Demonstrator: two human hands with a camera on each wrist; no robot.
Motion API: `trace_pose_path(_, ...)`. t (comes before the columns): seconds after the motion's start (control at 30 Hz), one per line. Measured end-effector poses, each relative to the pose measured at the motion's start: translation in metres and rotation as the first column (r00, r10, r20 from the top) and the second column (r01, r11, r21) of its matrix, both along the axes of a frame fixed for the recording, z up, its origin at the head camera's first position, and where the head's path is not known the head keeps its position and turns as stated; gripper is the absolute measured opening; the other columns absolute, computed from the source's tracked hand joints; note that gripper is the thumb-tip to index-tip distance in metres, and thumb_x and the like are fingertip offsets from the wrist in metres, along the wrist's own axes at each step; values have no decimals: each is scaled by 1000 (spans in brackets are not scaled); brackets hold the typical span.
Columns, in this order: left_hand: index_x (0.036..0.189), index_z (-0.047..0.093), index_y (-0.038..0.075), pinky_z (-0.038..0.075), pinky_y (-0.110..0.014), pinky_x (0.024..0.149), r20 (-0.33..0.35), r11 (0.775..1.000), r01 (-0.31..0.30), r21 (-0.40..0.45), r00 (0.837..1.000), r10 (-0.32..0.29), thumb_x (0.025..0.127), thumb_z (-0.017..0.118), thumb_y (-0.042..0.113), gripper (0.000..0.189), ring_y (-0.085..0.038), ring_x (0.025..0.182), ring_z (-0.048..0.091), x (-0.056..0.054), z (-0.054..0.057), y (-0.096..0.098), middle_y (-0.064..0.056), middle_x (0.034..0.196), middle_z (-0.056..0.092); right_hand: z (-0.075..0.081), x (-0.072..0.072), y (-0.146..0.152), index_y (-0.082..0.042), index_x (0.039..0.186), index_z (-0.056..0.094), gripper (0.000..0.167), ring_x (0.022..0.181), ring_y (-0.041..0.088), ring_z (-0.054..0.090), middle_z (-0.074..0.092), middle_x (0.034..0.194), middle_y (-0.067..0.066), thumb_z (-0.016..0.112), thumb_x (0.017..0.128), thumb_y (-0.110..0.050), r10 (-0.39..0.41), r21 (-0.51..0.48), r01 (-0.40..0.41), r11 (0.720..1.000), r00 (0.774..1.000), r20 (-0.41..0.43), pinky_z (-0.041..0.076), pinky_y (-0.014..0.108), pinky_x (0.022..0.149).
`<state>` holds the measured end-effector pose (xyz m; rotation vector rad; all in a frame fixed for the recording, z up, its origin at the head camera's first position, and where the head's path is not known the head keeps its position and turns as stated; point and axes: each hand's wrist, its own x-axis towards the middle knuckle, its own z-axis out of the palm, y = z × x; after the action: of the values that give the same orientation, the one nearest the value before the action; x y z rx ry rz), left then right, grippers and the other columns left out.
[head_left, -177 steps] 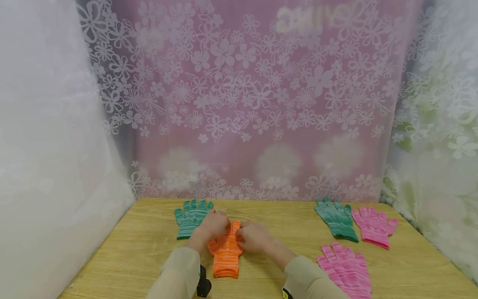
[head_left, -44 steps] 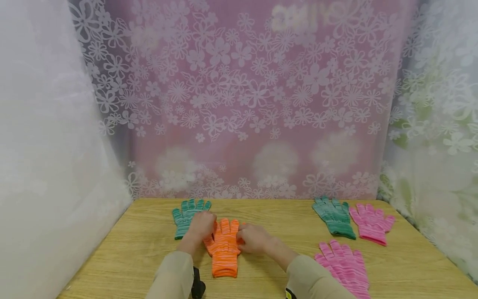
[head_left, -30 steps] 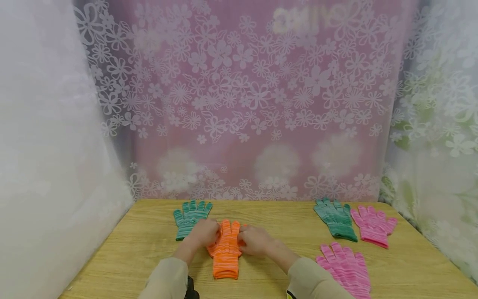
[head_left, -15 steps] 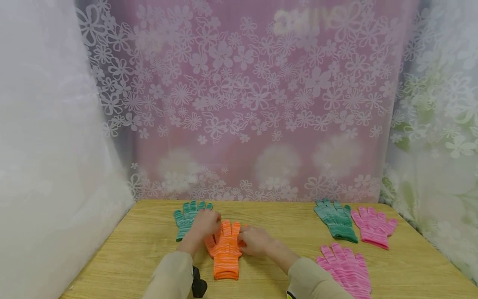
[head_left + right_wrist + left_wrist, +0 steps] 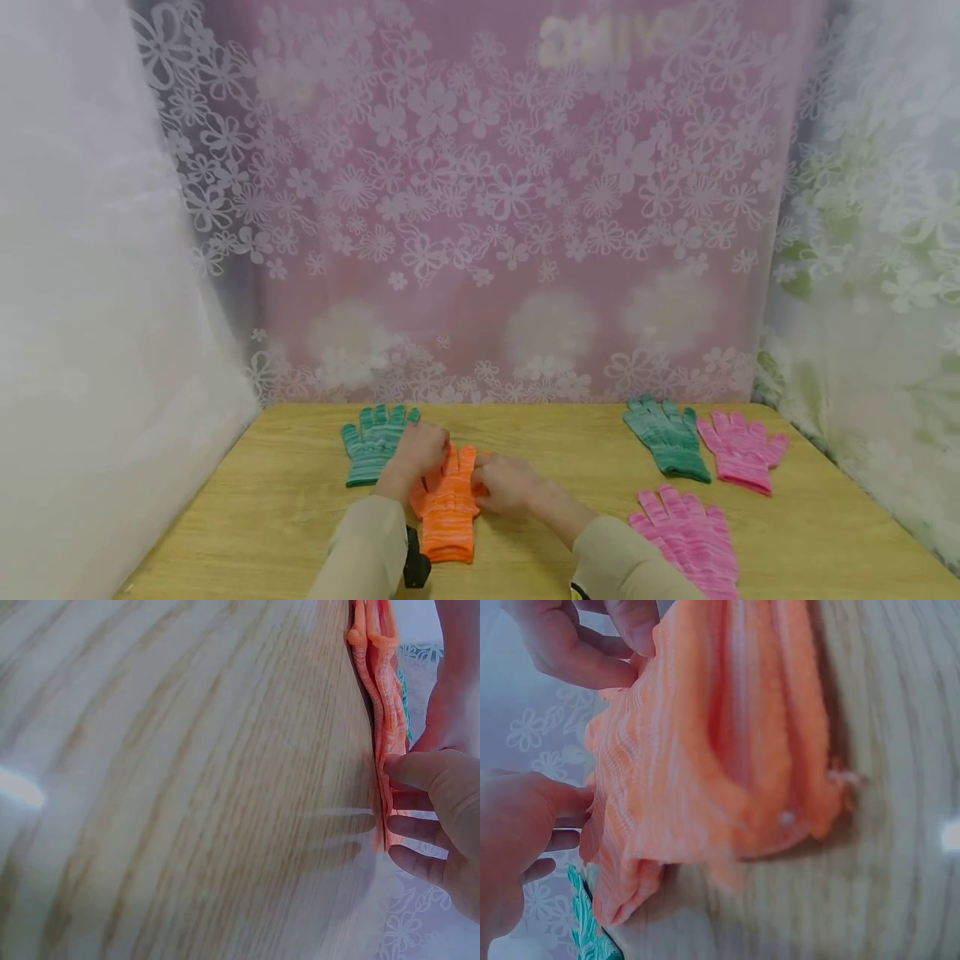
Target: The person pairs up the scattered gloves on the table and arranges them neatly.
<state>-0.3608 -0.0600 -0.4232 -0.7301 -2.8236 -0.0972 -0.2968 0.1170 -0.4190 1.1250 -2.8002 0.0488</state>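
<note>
An orange striped knit glove (image 5: 448,521) lies on the table with its cuff toward me and its fingers pointing away. My left hand (image 5: 422,450) pinches the far left part by the glove's fingers, as the left wrist view shows too. On the opposite side, my right hand (image 5: 506,483) has thumb and index finger on the glove's edge, its other fingers spread beside it in the right wrist view. The orange knit (image 5: 381,682) appears layered there; whether it is one glove or two, I cannot tell. A green glove (image 5: 371,454) lies just left of my left hand, partly covered.
On the right side of the wooden table (image 5: 555,542) lie another green glove (image 5: 667,437), a pink glove (image 5: 742,450) close beside it, and a second pink glove (image 5: 690,533) nearer me. A flowered curtain (image 5: 510,208) hangs behind the table.
My left hand has shifted around the glove's left side and now sits over its left fingertips, slightly right of half a second ago. My right hand keeps its place on the right edge.
</note>
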Motion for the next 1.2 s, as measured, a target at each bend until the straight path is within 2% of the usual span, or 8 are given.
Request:
trace_pose_path(0.17, 60, 53, 15, 41, -31, 60, 13, 999, -32, -28, 999, 32, 87, 60, 8, 29, -16, 54, 46, -3, -1, 7, 1, 56, 45, 0, 0, -1, -18, 81, 67, 4, 71, 7, 49, 51, 81, -8, 68, 81, -22, 2, 5, -2, 1000, 1000, -11, 42, 21, 62)
trace_pose_path(0.3, 60, 55, 15, 44, -34, 65, 17, 995, -69, -77, 997, 70, 85, 62, 8, 27, -19, 62, 50, -4, -1, 12, 0, 60, 47, 0, -1, -1, -18, 81, 67, 4, 71, 7, 49, 51, 80, -9, 68, 81, -21, 6, 13, -5, 1000, 1000, -17, 41, 21, 61)
trace_pose_path(0.4, 62, 56, 14, 45, -35, 66, 6, 993, -74, -95, 997, 75, 84, 64, 10, 24, -20, 64, 53, -4, -1, 13, -1, 62, 49, 0, -1, -1, -18, 81, 67, 4, 70, 6, 49, 50, 79, -9, 68, 81, -22, -3, 12, 3, 1000, 1000, -16, 40, 20, 60)
trace_pose_path(0.63, 61, 51, 13, 36, -29, 52, 17, 999, -47, -25, 999, 47, 85, 61, 3, 28, -15, 51, 44, -1, 5, 10, -1, 55, 44, 0, -1, -1, -17, 81, 68, 5, 71, 7, 50, 50, 79, -9, 68, 80, -22, -5, 9, 5, 1000, 1000, -20, 41, 21, 59)
trace_pose_path(0.77, 62, 50, 12, 30, -28, 50, 16, 999, -41, 7, 999, 41, 86, 58, 0, 29, -13, 48, 38, -2, 8, 7, -1, 53, 42, 0, -2, 0, -17, 81, 68, 4, 70, 8, 50, 51, 79, -9, 68, 80, -21, -3, 11, 3, 1000, 1000, -28, 41, 21, 59)
trace_pose_path(0.93, 61, 49, 12, 30, -28, 50, -15, 999, -47, -5, 999, 47, 86, 58, 1, 29, -13, 47, 36, -3, 10, 8, -1, 52, 41, 2, -4, 0, -18, 80, 68, 3, 68, 8, 49, 49, 78, -8, 68, 80, -21, 5, 17, -4, 1000, 999, -41, 39, 21, 56)
trace_pose_path(1.07, 59, 49, 13, 36, -30, 52, -20, 998, -55, -16, 998, 55, 86, 60, 2, 31, -14, 48, 42, -5, 7, 8, -1, 51, 41, 4, -2, -1, -17, 80, 68, 3, 67, 8, 48, 48, 76, -8, 68, 80, -21, 13, 23, -12, 1000, 999, -45, 37, 21, 55)
trace_pose_path(1.2, 62, 52, 13, 45, -38, 64, -12, 996, -73, -45, 997, 72, 85, 63, 5, 26, -20, 56, 51, -8, -1, 8, -1, 56, 47, 5, 1, -2, -16, 81, 68, 4, 66, 7, 48, 48, 76, -8, 68, 81, -20, 32, 14, -31, 999, 999, -34, 38, 20, 56)
